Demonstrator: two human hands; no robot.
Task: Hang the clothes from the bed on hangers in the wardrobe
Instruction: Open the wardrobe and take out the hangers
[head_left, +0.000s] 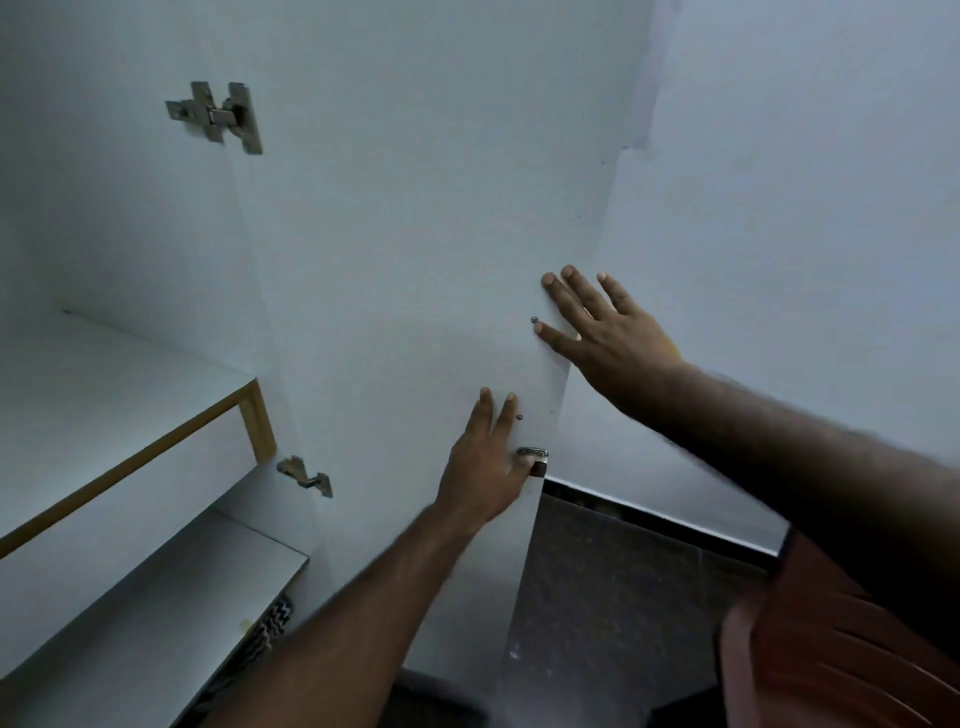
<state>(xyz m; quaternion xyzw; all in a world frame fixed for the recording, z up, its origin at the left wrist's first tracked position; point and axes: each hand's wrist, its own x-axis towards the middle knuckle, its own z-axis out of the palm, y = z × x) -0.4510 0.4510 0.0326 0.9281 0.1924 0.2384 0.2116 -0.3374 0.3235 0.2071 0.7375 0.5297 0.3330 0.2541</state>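
On my left I saw the wardrobe shelves (130, 415), zigzag fabric (271, 621) beneath the lowest. Both hands pressed flat, fingers straight, on its open door (395, 249): left hand (483, 470) by the latch (532, 453), right hand (608, 332) higher.

The open wardrobe door (405, 260) fills my view from centre to 12 o'clock, a flat barrier. My left hand (483, 467) and right hand (608, 332) are spread against it near its free edge. Past that edge, the wall (779, 208) closes off 2 o'clock. The only gap is at 5 o'clock, above the dark floor (623, 571). The upper shelf (104, 395) at 9 o'clock and the lower shelf (156, 597) at 8 have room above them. Hinges jut at 10 (218, 117) and 8 (305, 475).
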